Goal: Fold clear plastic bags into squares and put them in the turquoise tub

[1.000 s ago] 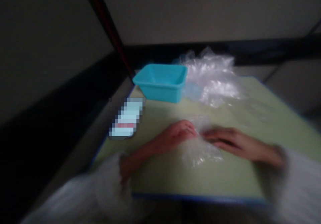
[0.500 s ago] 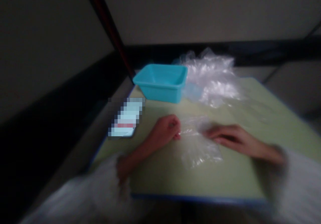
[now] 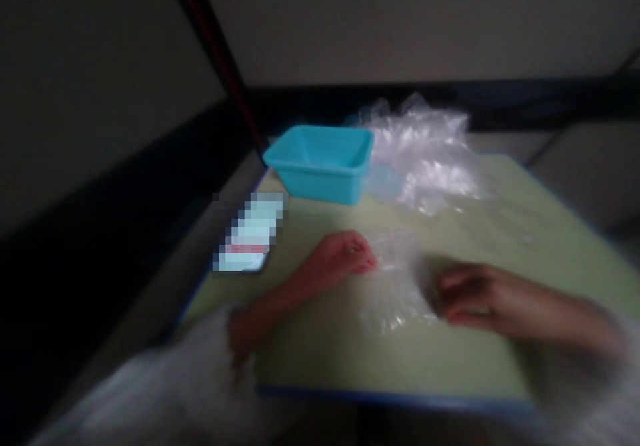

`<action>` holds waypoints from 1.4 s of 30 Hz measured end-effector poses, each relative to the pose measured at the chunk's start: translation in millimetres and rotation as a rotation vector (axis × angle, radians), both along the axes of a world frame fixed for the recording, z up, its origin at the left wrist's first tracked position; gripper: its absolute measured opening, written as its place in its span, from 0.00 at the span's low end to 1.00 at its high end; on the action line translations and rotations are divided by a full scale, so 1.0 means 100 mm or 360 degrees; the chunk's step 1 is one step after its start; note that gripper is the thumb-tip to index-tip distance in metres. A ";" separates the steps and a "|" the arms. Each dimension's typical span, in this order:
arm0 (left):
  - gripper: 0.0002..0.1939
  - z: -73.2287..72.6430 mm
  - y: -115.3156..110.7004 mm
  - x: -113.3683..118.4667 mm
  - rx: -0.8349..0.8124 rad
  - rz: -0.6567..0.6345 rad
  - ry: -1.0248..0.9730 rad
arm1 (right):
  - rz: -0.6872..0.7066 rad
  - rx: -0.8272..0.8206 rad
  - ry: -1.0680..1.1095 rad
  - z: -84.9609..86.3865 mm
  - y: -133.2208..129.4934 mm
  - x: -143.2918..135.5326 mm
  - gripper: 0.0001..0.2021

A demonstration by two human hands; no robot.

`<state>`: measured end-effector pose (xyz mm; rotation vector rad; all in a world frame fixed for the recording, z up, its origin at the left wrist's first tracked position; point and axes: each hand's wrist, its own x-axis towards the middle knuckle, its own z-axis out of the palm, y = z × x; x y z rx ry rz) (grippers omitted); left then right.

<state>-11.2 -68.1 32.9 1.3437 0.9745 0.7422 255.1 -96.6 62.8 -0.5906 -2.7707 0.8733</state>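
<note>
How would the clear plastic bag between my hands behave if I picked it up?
The clear plastic bag would probably flop, since it looks thin and wrinkled. It's likely very light, as the table shows through it. Its shiny film may feel slippery.

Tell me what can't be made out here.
- Head view, phone-like device: its screen, pixelated.
- Head view, blue tub: nearest floor, behind front wall.
- Head view, left hand: grip on clear bag, behind fingers.
- Head view, right hand: fingertips, blurred.
- Head view, plastic pile: piece count, blurred.
</note>
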 end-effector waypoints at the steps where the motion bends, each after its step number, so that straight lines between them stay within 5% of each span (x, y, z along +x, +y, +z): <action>1: 0.09 -0.01 0.01 0.00 -0.0009 0.0001 0.0005 | 0.0007 -0.0006 0.0007 -0.01 0.00 0.00 0.10; 9: 0.09 -0.04 0.00 -0.02 -0.0070 -0.0036 0.0017 | 0.0021 0.0042 -0.0050 -0.03 -0.01 -0.02 0.11; 22: 0.09 -0.04 0.03 -0.03 -0.0161 -0.0020 -0.0004 | 0.0020 0.0835 -0.0177 -0.13 -0.16 -0.01 0.13; 42: 0.09 -0.05 0.03 -0.03 -0.0208 -0.0031 -0.0036 | 0.0003 0.0852 0.0052 -0.07 -0.19 -0.01 0.16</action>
